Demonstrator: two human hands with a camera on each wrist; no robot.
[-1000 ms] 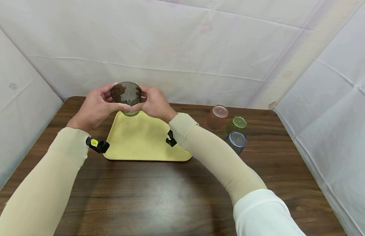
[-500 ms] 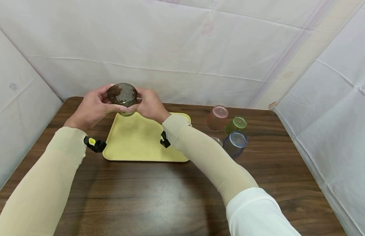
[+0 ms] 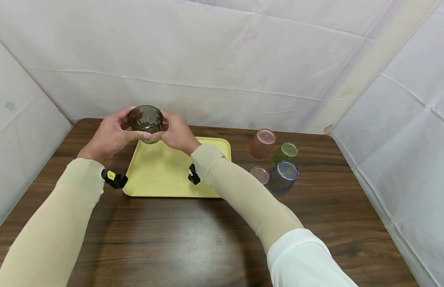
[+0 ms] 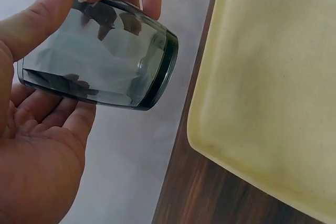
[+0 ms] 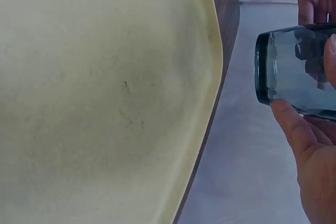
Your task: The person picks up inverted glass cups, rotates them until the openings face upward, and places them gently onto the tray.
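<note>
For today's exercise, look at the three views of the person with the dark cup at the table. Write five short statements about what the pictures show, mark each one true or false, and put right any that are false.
1. Both the left hand and the right hand hold the dark cup. True.
2. The dark cup stands on the yellow tray. False: it is held in the air above the tray's far edge, apart from it.
3. Several coloured cups stand on the yellow tray. False: the pink cup, green cup and blue cup are on the wooden table, to the right of the tray.
4. The pink, green and blue cups sit close together. True.
5. The person wears beige sleeves. True.
</note>
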